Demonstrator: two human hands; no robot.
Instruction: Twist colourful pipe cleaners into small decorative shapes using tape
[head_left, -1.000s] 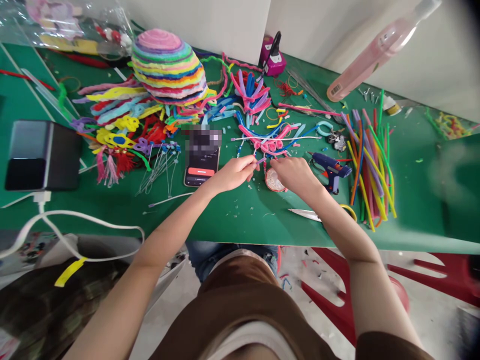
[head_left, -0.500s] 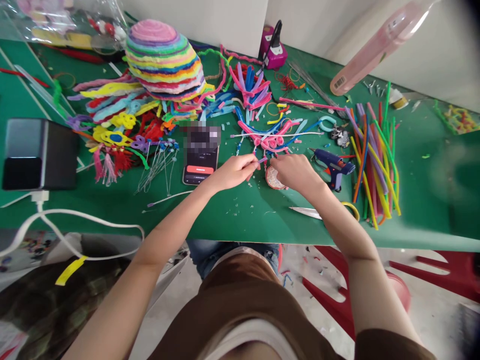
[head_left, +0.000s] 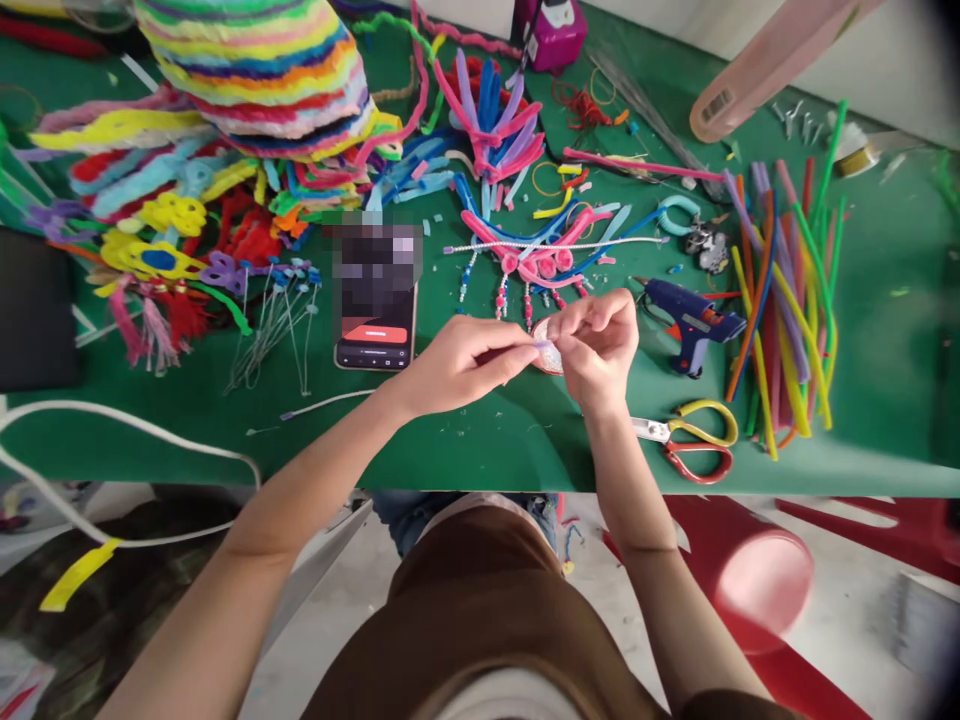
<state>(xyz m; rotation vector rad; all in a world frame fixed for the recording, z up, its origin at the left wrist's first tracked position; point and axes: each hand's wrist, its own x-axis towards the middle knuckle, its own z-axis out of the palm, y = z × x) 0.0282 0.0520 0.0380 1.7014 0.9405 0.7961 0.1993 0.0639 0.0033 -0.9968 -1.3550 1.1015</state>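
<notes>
- Your left hand [head_left: 465, 365] and right hand [head_left: 596, 340] meet at frame centre, just above the green table [head_left: 465, 440].
- Left fingers are closed narrow, pinching a short lilac stem piece [head_left: 538, 344]; the right fingertips pinch its other end.
- The piece looks light, fuzzy and bendy, probably wire-cored: it should kink where you press and hold that shape, so a light grip near the ends suits it.
- It's tiny and easy to drop; keep the pinch close.
- Just behind your fingertips sits a small round dish [head_left: 550, 358], half hidden.
- Above it lies the pink beaded piece [head_left: 540, 262], dangling beads, likely delicate.
- Glue gun [head_left: 686, 310] and scissors [head_left: 690, 440] lie to the right; phone [head_left: 375, 310] to the left.
</notes>
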